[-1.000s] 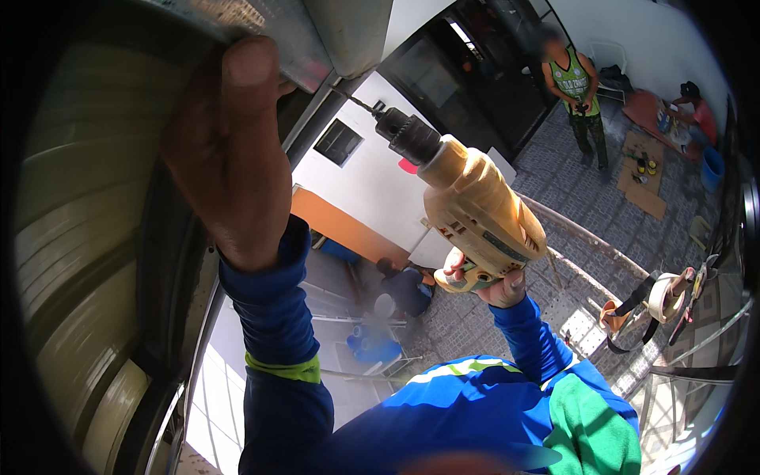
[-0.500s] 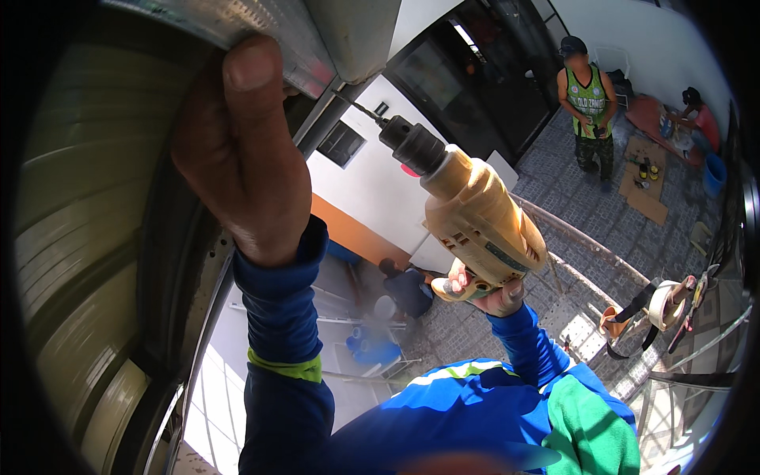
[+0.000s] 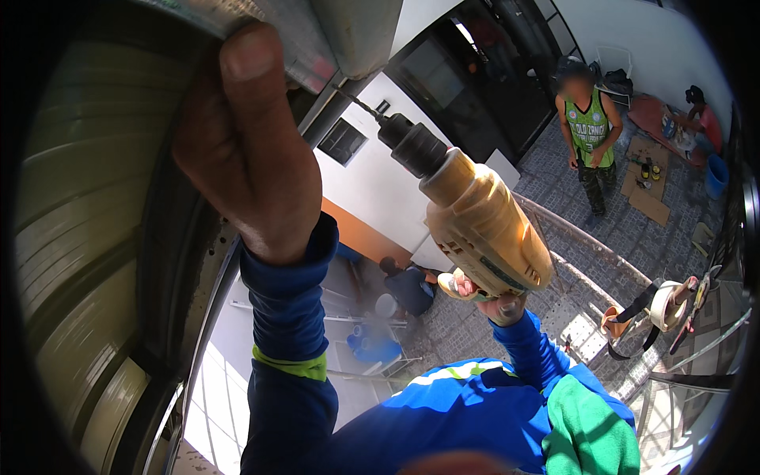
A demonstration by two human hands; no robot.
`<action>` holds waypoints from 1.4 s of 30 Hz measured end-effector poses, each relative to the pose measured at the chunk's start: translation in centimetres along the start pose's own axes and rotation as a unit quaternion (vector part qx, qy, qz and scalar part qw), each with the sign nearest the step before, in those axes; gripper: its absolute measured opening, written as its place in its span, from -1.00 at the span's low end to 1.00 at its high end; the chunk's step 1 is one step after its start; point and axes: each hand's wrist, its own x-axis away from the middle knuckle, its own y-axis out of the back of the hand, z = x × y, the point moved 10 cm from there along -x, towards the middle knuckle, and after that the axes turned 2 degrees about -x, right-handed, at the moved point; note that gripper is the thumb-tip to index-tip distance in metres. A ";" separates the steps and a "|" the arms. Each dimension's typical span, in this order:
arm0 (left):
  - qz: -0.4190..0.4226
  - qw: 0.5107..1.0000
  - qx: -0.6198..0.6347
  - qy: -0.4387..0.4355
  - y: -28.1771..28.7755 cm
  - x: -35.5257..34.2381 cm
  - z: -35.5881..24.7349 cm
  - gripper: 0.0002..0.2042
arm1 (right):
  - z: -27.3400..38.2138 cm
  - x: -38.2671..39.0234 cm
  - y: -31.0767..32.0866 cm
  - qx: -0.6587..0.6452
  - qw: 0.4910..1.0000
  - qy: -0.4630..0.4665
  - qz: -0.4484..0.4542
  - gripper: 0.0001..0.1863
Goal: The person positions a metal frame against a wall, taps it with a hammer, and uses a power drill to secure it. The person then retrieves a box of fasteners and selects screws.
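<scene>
Overhead, my left hand [image 3: 253,150] grips the edge of a galvanized metal channel [image 3: 293,39], thumb pressed against it, other fingers mostly behind. My right hand [image 3: 495,301] is closed round the handle of a worn yellow power drill [image 3: 487,226] with a black chuck [image 3: 412,142]. The thin drill bit [image 3: 356,101] points up at the channel's lower edge beside my left thumb; whether it touches the metal I cannot tell. Corrugated roofing [image 3: 75,261] curves along the left side.
A scaffold rail [image 3: 578,237] holds tool straps [image 3: 657,309]. Below, a person in a green vest [image 3: 590,138] stands, another crouches [image 3: 697,127] by cardboard [image 3: 645,206] and a blue bucket [image 3: 716,174], and a third [image 3: 408,289] works low near blue jugs [image 3: 368,344].
My left hand and sleeve have shifted slightly right. The drill has moved a little downward and right. The person in the green vest has stepped nearer and down in the picture.
</scene>
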 end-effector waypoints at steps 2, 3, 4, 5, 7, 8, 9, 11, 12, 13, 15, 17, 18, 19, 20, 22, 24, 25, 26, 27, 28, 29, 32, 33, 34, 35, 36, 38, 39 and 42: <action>0.002 1.000 0.013 -0.017 0.2 -0.3 -0.2 -0.44 | -0.2 0.0 0.0 -0.002 1.000 0.000 0.001 -0.09; 0.010 0.999 0.032 -0.019 0.3 -0.2 -0.4 -0.44 | -0.3 -0.1 -0.1 -0.004 1.000 -0.001 0.002 -0.09; 0.018 0.998 0.050 -0.021 0.3 -0.2 -0.5 -0.43 | -0.3 -0.1 -0.1 -0.004 1.000 -0.001 0.004 -0.09; 0.033 0.996 0.082 -0.016 0.2 0.0 -0.6 -0.43 | -0.4 -0.1 -0.1 -0.005 1.000 -0.002 0.003 -0.09; 0.038 0.997 0.070 -0.007 0.0 0.3 -0.6 -0.42 | -0.5 -0.2 -0.1 -0.007 1.000 -0.001 0.004 -0.09; 0.028 0.999 0.026 -0.002 0.0 0.2 -0.3 -0.41 | -0.5 -0.1 -0.1 -0.007 1.000 -0.002 0.004 -0.09; 0.012 1.000 0.010 -0.007 0.0 0.1 -0.3 -0.41 | -0.5 -0.2 -0.1 -0.007 1.000 -0.001 0.004 -0.09; -0.014 1.000 -0.013 -0.010 0.1 0.1 -0.1 -0.40 | -0.5 -0.1 -0.1 -0.008 1.000 0.000 0.005 -0.09; -0.013 1.000 -0.008 -0.009 0.1 0.2 0.0 -0.39 | -0.5 -0.1 -0.1 -0.008 1.000 0.001 0.004 -0.09; -0.011 1.000 0.001 -0.007 0.1 0.3 0.1 -0.39 | -0.4 0.0 -0.1 -0.008 1.000 0.001 0.004 -0.09; 0.001 1.000 0.023 -0.005 0.1 0.4 0.1 -0.38 | -0.4 0.1 -0.1 -0.009 1.000 0.001 0.004 -0.09; 0.010 0.999 0.043 -0.005 0.1 0.4 -0.1 -0.37 | -0.3 0.1 -0.2 -0.011 1.000 0.002 0.005 -0.09; 0.016 0.998 0.053 -0.006 0.0 0.4 -0.3 -0.37 | -0.4 0.0 -0.3 -0.011 1.000 0.002 0.005 -0.09; 0.022 0.998 0.065 -0.009 -0.1 0.3 -0.5 -0.36 | -0.3 0.0 -0.3 -0.012 1.000 0.002 0.004 -0.09; 0.031 0.996 0.080 -0.012 -0.3 0.2 -0.9 -0.36 | -0.4 0.1 -0.4 -0.012 1.000 0.002 0.004 -0.09; 0.042 0.994 0.096 -0.011 -0.8 0.0 -1.5 -0.35 | -0.4 0.1 -0.4 -0.013 1.000 0.003 0.004 -0.09; 0.031 0.997 0.067 0.010 -1.1 0.2 -1.6 -0.34 | -0.5 0.2 -0.5 -0.014 1.000 0.003 0.004 -0.09; 0.021 0.999 0.037 0.022 -1.3 0.3 -1.4 -0.34 | -0.5 0.3 -0.4 -0.013 1.000 0.003 0.004 -0.09; 0.010 0.999 0.008 0.034 -1.3 0.4 -1.3 -0.34 | -0.5 0.4 -0.4 -0.013 1.000 0.003 0.004 -0.09; 0.003 0.999 -0.007 0.039 -1.0 0.4 -1.2 -0.35 | -0.4 0.4 -0.4 -0.014 1.000 0.005 0.004 -0.09; -0.003 0.999 -0.022 0.044 -1.0 0.5 -1.0 -0.35 | -0.3 0.5 -0.3 -0.013 1.000 0.005 0.003 -0.09; -0.006 0.999 -0.023 0.042 -0.9 0.4 -0.9 -0.36 | -0.2 0.5 -0.3 -0.013 1.000 0.006 0.002 -0.09; -0.033 0.999 -0.005 0.017 -0.6 0.6 -0.9 -0.37 | 0.0 0.4 -0.8 -0.013 1.000 0.004 0.001 -0.10; -0.044 0.999 0.005 0.006 -0.6 0.8 -0.9 -0.38 | 0.0 0.4 -1.0 -0.009 1.000 0.006 -0.003 -0.10; -0.055 0.998 0.015 -0.005 -0.6 1.0 -1.0 -0.38 | 0.3 0.4 -1.2 -0.026 0.999 0.020 -0.012 -0.10; -0.066 0.997 0.025 -0.017 -0.6 1.1 -1.0 -0.39 | 0.0 0.4 -1.2 0.018 0.999 0.013 -0.038 -0.06; -0.066 0.997 0.034 -0.011 -0.6 1.1 -0.7 -0.39 | 0.0 0.5 -1.1 0.044 0.997 0.020 -0.065 -0.02; -0.055 0.997 0.051 0.019 -0.3 0.7 0.1 -0.38 | 0.0 0.5 -1.3 0.063 0.994 0.019 -0.085 0.03; -0.044 0.997 0.059 0.027 -0.2 0.6 0.2 -0.37 | -0.2 0.5 -1.5 0.057 0.995 0.010 -0.079 0.04; -0.004 0.996 0.082 0.020 0.3 0.2 -0.1 -0.35 | -0.2 0.4 -1.5 0.046 0.997 -0.002 -0.070 0.06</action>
